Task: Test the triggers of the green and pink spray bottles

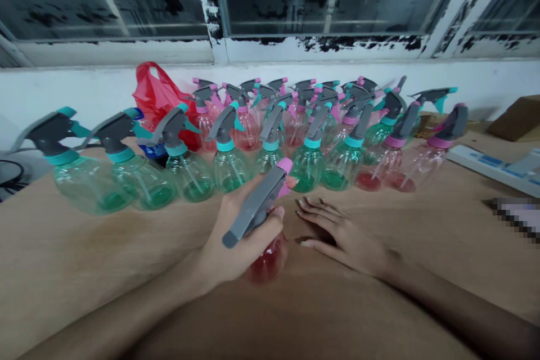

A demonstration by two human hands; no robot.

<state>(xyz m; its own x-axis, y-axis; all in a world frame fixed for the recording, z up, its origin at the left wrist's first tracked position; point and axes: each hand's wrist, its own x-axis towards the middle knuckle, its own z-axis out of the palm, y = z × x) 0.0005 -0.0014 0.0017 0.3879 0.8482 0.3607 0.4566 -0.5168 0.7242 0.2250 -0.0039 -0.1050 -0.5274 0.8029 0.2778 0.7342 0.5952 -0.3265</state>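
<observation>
My left hand (240, 236) is wrapped round the neck of a pink spray bottle (268, 264) near the front of the table. Its grey trigger head tilts up and away to the right, ending in a pink nozzle; part of the bottle is hidden behind my fingers. To the right, my right hand (337, 236) rests palm down on the wooden tabletop with its fingers stretched out, holding nothing. Just beyond both hands stands a row of spray bottles, among them a green spray bottle (307, 171) and a pink one (377, 171).
More spray bottles crowd behind the front row. A red plastic bag (162, 98) sits at the back left, by a dark blue container (152, 150). On the right are a cardboard box (517, 118), a white flat box (493, 166) and a pixelated flat object (518, 216). Windows rise behind.
</observation>
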